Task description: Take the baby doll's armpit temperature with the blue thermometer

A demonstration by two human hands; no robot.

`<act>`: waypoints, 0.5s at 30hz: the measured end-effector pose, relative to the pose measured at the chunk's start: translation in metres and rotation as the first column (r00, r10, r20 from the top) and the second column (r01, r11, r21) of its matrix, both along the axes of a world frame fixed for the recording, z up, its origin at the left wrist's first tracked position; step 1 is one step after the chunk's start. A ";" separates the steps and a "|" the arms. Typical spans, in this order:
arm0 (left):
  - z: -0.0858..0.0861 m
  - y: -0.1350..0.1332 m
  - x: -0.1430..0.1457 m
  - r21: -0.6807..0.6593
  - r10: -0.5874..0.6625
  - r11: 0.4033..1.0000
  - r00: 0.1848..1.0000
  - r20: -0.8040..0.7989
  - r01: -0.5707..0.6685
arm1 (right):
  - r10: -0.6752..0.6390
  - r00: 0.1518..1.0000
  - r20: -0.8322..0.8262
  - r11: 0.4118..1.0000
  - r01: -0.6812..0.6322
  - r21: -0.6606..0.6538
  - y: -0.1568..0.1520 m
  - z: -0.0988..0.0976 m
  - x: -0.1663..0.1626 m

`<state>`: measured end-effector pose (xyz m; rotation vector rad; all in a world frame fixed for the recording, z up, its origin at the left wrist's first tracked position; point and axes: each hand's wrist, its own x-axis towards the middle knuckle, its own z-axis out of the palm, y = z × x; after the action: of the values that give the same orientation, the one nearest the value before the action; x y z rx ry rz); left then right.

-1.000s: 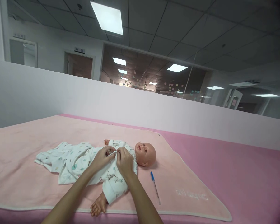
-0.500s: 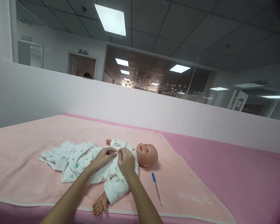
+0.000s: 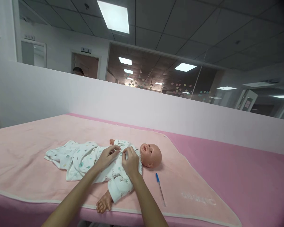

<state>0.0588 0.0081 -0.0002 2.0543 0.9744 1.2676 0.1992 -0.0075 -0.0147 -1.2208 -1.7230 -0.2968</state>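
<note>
A baby doll lies on its back with its head to the right, dressed in a white printed baby romper. One doll arm sticks out toward the near edge, palm open, and the other points away. My left hand rests at the romper's chest, fingers bent and thumb close to them, on the cloth by the front opening. Just right of it, my right hand pinches the romper's front near the collar. A small round fastener shows between the hands. The exact fingertip contact is partly hidden.
A pen with a blue cap lies right of the doll. Beneath is a pink blanket over a darker pink padded surface. A low white wall runs behind; beyond it, part of a person's head shows near a doorway.
My fingertips have parted slightly at the chest, and the small fastener now shows between them. The view has shifted a little; the person beyond the wall has moved left.
</note>
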 end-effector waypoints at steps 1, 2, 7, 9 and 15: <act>0.000 -0.001 0.000 0.029 0.020 0.999 0.999 -0.028 -0.019 | 0.006 1.000 0.002 1.000 -0.006 0.002 0.000 0.000 0.000; -0.001 -0.001 0.001 0.062 0.044 0.997 0.997 -0.058 -0.040 | 0.013 1.000 0.005 1.000 -0.013 0.003 -0.001 0.000 0.000; -0.004 0.001 0.004 0.219 0.150 0.970 0.966 -0.212 -0.103 | 0.029 0.998 0.057 1.000 -0.029 -0.012 0.000 -0.002 0.000; -0.004 0.000 0.003 0.245 0.165 0.964 0.951 -0.261 -0.100 | 0.024 0.996 0.082 0.999 -0.022 -0.023 -0.001 -0.002 0.001; 0.000 -0.011 -0.026 0.222 0.122 0.974 0.917 -0.379 -0.038 | 0.066 0.979 0.194 0.997 -0.059 -0.040 -0.005 0.004 -0.001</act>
<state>0.0330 -0.0033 -0.0001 2.5229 1.1490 1.0559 0.1979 -0.0128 -0.0111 -1.1917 -1.9385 -0.3604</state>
